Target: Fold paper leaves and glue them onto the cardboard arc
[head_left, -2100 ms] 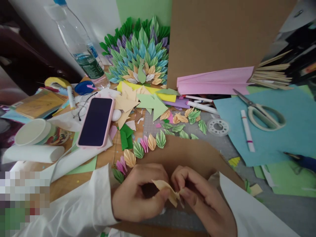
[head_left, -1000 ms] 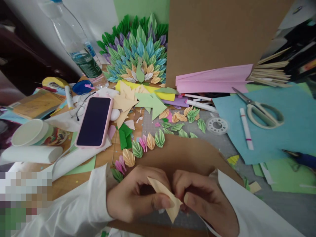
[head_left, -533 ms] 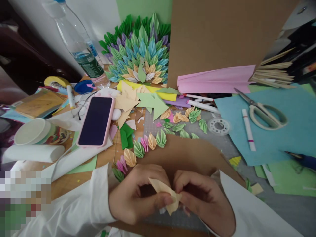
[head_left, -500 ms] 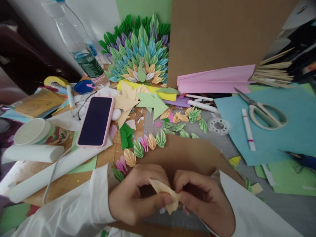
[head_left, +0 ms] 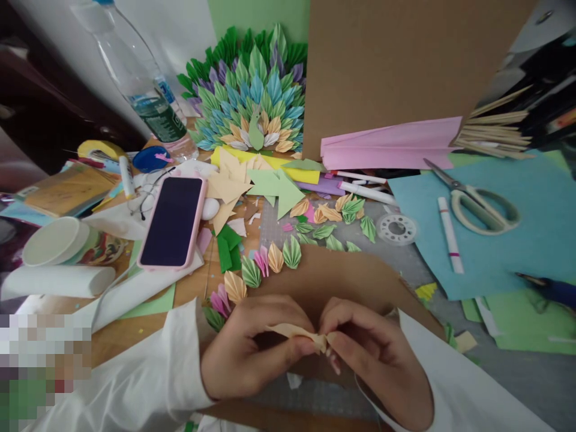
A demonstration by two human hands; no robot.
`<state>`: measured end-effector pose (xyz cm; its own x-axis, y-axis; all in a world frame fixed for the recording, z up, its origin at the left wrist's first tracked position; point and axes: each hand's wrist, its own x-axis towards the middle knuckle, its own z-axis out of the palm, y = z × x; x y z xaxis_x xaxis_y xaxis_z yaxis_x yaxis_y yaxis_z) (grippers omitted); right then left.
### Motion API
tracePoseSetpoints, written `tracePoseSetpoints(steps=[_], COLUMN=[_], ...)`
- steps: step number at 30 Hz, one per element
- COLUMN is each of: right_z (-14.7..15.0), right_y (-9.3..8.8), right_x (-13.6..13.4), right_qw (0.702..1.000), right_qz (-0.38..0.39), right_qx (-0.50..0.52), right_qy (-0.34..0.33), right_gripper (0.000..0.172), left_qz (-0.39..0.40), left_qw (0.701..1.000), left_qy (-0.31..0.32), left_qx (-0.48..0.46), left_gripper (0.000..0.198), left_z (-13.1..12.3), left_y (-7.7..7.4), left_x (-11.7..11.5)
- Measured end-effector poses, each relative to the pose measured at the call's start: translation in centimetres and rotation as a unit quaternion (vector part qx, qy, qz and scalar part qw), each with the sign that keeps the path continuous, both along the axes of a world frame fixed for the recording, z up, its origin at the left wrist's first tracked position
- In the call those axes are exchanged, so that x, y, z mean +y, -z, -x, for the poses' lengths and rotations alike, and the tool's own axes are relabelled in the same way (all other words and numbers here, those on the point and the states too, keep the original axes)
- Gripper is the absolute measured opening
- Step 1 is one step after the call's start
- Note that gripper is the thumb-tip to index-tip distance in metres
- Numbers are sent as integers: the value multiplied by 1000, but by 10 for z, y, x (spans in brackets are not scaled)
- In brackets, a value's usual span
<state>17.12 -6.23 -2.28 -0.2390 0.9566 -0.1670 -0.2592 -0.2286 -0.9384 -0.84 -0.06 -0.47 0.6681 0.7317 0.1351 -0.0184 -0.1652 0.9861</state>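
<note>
A small piece of cream paper [head_left: 292,332], partly folded, is pinched between my two hands just above a brown cardboard sheet [head_left: 346,279]. My left hand [head_left: 256,348] grips its left part between thumb and fingers. At its right end, my right hand [head_left: 373,357] pinches the paper; the fingertips of both hands nearly meet there. A thin pale thread hangs below the right hand. Pleated paper leaves in green, pink and cream line the cardboard's upper left edge, among them a cream leaf [head_left: 276,258] and a green leaf [head_left: 292,252].
Behind stands a paper peacock [head_left: 257,129] with layered leaves. A pink-cased phone [head_left: 171,222], plastic bottle [head_left: 157,117] and paper tub [head_left: 56,241] are on the left. Scissors [head_left: 486,210], a marker [head_left: 450,235], a white spool [head_left: 396,229] and blue paper [head_left: 432,258] lie right.
The cream paper has been tilted flatter and its lower flap no longer hangs down between the hands. Both hands keep their pinch. The whole view has shifted slightly.
</note>
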Motion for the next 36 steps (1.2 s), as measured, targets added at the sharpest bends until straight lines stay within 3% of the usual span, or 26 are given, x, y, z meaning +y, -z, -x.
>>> tracePoseSetpoints(steps=[4, 7, 10, 17, 32, 36], right_z=[1, -1, -4, -3, 0, -1], right_y=[-3, -5, -6, -8, -7, -5], right_x=[0, -1, -1, 2, 1, 1], right_qw=[990, 955, 925, 895, 873, 874], right_qz=[-99, -207, -260, -311, -334, -331], right_qx=[-65, -186, -258, -302, -339, -341], right_qy=[74, 98, 98, 103, 104, 101], right_gripper=[10, 17, 21, 16, 14, 14], left_qz=[-6, -8, -6, -24, -35, -39], left_qw=[1000, 1000, 1000, 1000, 998, 997], left_qy=[-21, -27, -19, -3, -40, -20], left_qx=[-7, -8, -3, 18, 39, 56], left_gripper=[8, 11, 11, 12, 12, 12], left_z=[-2, -2, -2, -1, 0, 0], left_y=[-2, -2, -2, -1, -1, 0], left_x=[1, 1, 0, -1, -1, -1])
